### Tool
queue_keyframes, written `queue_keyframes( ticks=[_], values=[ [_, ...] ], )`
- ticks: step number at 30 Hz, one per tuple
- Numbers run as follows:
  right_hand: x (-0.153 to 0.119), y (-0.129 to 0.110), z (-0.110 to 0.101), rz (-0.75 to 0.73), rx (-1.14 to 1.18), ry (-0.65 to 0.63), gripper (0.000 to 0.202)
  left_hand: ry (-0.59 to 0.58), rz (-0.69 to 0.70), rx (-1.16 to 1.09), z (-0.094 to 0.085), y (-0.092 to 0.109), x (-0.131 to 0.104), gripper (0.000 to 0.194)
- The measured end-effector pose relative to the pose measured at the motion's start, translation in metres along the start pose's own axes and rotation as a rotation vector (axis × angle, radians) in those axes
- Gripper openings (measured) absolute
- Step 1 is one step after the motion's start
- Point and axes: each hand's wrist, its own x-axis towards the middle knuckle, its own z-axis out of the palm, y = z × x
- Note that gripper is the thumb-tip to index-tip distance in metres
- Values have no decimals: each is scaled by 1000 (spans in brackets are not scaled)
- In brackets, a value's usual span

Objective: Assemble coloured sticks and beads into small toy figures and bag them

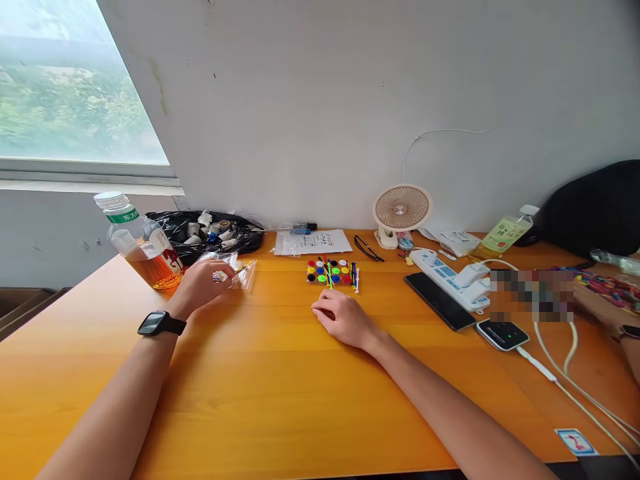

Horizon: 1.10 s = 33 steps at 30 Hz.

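Observation:
My left hand (pixel 204 285), with a black watch on its wrist, is over a clear plastic bag (pixel 246 276) at the left. Its fingers are curled together at small coloured bits on the bag; what they pinch is too small to make out. My right hand (pixel 345 319) rests on the table (pixel 250 400) with its fingers curled in, and whatever may be inside is hidden. Just beyond it lies a tray of coloured round pieces (pixel 320 272) in red, white, blue, green, yellow and black, with thin coloured sticks (pixel 354 276) on and beside it.
A tea bottle (pixel 150 260) and a black bag of scraps (pixel 240 233) are at the left. Behind are a paper sheet (pixel 314 243) and fan (pixel 402 210). To the right lie a phone (pixel 439 301), power strip (pixel 445 277), cables and another person's arm (pixel 595 303).

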Motion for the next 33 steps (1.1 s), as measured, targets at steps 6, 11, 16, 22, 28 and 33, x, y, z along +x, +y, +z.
queue_keyframes(
  ticks=[6, 11, 16, 22, 28, 33],
  values=[
    [0, 2, -3, 237, -251, 94, 20, 189, 96, -27, 6, 22, 2, 23],
    [1, -2, -4, 346, -374, 56, 32, 160, 239, -109, 21, 66, 5, 19],
    [1, -5, -1, 387, -419, -1, 38, -31, 356, -205, 45, 107, 0, 31],
    [2, -3, -1, 400, -464, 9, 37, -171, 349, -283, 55, 115, -7, 42],
    [4, -3, -1, 382, -464, -9, 39, -237, 361, -340, 58, 112, -8, 43],
    [4, -3, -1, 368, -460, -17, 38, -237, 363, -366, 60, 112, -8, 38]
  ],
)
